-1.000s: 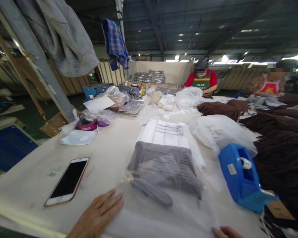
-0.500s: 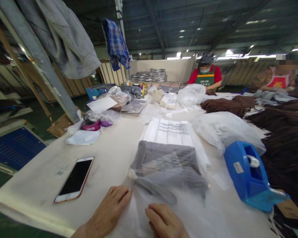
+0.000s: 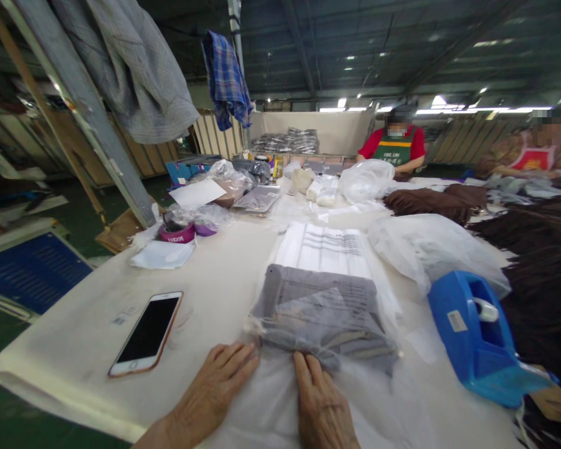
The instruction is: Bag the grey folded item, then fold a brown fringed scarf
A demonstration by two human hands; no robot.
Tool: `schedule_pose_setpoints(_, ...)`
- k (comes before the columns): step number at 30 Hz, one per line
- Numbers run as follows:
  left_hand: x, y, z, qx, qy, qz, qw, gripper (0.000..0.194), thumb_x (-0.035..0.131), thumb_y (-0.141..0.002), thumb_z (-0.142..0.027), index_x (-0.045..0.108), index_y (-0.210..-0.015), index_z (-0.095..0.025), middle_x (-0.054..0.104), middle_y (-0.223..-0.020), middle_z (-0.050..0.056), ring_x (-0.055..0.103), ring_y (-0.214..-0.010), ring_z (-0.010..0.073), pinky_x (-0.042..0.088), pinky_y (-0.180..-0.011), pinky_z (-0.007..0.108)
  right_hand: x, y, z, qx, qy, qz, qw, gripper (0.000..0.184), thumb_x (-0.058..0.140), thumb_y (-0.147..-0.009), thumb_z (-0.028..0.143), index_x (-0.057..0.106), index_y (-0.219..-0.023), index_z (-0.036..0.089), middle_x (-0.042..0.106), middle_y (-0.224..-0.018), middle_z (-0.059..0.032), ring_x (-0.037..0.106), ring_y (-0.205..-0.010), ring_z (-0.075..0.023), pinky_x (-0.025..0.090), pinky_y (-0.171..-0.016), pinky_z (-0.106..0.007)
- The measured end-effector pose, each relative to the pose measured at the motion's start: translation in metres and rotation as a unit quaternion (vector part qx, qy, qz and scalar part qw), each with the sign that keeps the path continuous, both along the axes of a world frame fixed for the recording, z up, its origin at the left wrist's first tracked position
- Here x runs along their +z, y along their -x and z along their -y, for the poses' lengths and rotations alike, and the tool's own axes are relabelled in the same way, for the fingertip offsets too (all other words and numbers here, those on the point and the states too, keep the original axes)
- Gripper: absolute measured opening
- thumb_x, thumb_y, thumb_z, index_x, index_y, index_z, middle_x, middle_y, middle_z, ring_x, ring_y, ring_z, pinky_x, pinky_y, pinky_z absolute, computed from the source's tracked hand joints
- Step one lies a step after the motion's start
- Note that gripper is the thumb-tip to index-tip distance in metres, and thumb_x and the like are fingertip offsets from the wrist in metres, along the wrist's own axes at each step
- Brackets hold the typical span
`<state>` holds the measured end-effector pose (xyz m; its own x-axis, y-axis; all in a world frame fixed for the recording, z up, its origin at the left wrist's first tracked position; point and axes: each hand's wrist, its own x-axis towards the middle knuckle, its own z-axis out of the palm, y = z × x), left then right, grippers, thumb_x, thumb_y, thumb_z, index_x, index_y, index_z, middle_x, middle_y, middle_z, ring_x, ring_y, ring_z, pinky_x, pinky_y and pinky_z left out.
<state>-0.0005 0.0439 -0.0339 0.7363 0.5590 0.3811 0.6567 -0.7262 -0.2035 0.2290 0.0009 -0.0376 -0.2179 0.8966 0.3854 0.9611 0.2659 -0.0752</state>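
The clear bag (image 3: 264, 408) containing a folded grey item (image 3: 292, 287) lies near the front edge of the table (image 3: 70, 349). The right hand (image 3: 325, 399) has advanced to the item's near side, apparently gathering the contents; its fingers and the left hand's (image 3: 215, 383) rest extended, grasping nothing visible.

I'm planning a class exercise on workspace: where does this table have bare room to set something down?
Bare tabletop shows between the phone and the bagged grey item, beyond the left hand; more lies between the phone and the table's left edge. It's crowded along the far side with plastic bags, and at right with the blue dispenser and brown material.
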Motion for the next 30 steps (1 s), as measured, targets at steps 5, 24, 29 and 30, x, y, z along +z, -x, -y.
schedule_pose_setpoints(5, 0.002, 0.019, -0.015, -0.030, 0.081, 0.026, 0.996, 0.046, 0.034, -0.086, -0.009, 0.047, -0.126, -0.027, 0.057, -0.125, 0.000, 0.050, -0.111, 0.0145, 0.038, -0.088, 0.028, 0.010, -0.064, 0.011, 0.083, -0.028, -0.096, 0.992, 0.049, 0.030, -0.076, 0.001, 0.053, -0.117, 0.013, 0.064, -0.103, -0.0089, 0.062, -0.091, -0.0114, 0.051, -0.074, -0.016)
schedule_pose_setpoints(24, 0.032, 0.021, -0.045, -0.098, 0.113, 0.073, 0.986, 0.044, 0.039, -0.084, -0.012, 0.049, -0.125, -0.024, 0.064, -0.113, 0.003, 0.056, -0.105, 0.0153, 0.046, -0.091, 0.025, 0.032, -0.206, 0.017, 0.189, 0.030, 0.106, 0.976, 0.055, 0.050, -0.082, 0.022, 0.038, -0.134, 0.035, 0.053, -0.130, -0.0051, 0.049, -0.118, -0.0213, 0.045, -0.092, -0.038)
schedule_pose_setpoints(29, 0.025, 0.018, -0.051, -0.108, 0.095, 0.087, 0.986, 0.033, 0.036, -0.089, -0.012, 0.060, -0.108, -0.023, 0.067, -0.103, 0.003, 0.056, -0.100, 0.0143, 0.045, -0.089, 0.022, 0.027, -0.195, 0.015, 0.185, 0.099, -0.041, 0.977, 0.037, 0.038, -0.089, 0.026, 0.055, -0.121, 0.030, 0.065, -0.114, -0.0025, 0.057, -0.108, -0.0189, 0.044, -0.092, -0.034)
schedule_pose_setpoints(30, 0.025, 0.019, -0.051, -0.107, 0.116, 0.094, 0.983, 0.029, 0.037, -0.090, -0.016, 0.063, -0.101, -0.023, 0.068, -0.100, 0.004, 0.055, -0.100, 0.0148, 0.046, -0.089, 0.023, 0.025, -0.193, 0.016, 0.148, 0.103, -0.095, 0.979, 0.036, 0.033, -0.090, 0.027, 0.062, -0.112, 0.028, 0.068, -0.106, -0.0031, 0.060, -0.102, -0.0182, 0.046, -0.089, -0.032)
